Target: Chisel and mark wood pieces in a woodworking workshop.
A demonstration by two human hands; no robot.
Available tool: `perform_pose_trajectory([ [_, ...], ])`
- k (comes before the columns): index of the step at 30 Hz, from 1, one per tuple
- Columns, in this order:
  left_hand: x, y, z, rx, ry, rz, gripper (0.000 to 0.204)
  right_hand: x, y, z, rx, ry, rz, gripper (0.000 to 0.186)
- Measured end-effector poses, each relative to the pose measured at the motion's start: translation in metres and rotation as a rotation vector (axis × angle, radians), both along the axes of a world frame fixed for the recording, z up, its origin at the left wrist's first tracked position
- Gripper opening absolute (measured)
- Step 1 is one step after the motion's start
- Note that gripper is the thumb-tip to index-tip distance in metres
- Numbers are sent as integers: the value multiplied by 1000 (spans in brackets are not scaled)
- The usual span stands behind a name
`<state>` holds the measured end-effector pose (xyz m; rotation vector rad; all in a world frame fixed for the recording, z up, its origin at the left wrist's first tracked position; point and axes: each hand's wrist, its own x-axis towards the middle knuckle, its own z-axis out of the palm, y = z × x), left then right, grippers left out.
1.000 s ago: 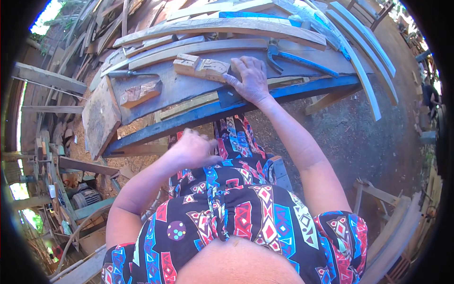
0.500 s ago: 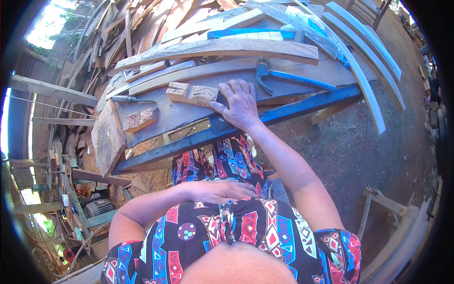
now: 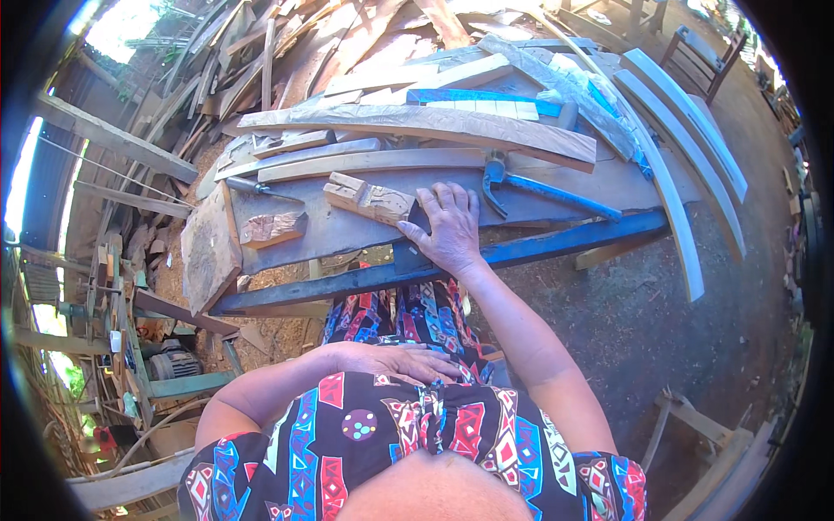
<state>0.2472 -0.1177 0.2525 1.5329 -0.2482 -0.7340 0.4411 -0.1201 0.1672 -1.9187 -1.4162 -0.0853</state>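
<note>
My right hand (image 3: 449,227) rests palm down on the wooden workbench (image 3: 300,193), its fingers apart. Its thumb and forefinger lie at the near end of a notched wooden block (image 3: 369,198); whether they press on it I cannot tell. Just beyond the hand is a hammer (image 3: 560,195) with a blue handle and a dark claw head. My left hand (image 3: 404,360) lies flat across my lap against the patterned clothing, holding nothing, fingers stretched out. Further left on the bench sit a shorter rough wood block (image 3: 274,229) and a thin metal tool with a dark handle (image 3: 252,186).
Long curved wooden pieces (image 3: 417,122) lie across the bench's far side, and pale curved strips (image 3: 669,182) overhang its right end. A blue handsaw-like strip (image 3: 486,100) lies among them. Scrap wood (image 3: 217,78) is heaped behind; a motor (image 3: 174,359) stands at lower left.
The whole view has shifted, so the bench and its contents appear slightly lower and further right. Both hands keep nearly the same places, the right one beside the notched block.
</note>
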Motion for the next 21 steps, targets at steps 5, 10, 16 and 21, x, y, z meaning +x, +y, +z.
perform_pose_trajectory([
  [5, -14, 7, -1, 218, -57, 23, 69, -2, 1, 2, 9, 6, -6, 67],
  [10, -34, 22, 20, 1132, 108, 55, 66, -2, 1, -1, -34, 12, 25, 70],
  [16, -86, 65, 0, 1432, -266, 520, 64, -1, 1, 1, -7, -33, 12, 59],
  [21, -140, 89, -22, 1516, -131, 708, 75, -3, 5, -7, 33, -63, -10, 59],
])
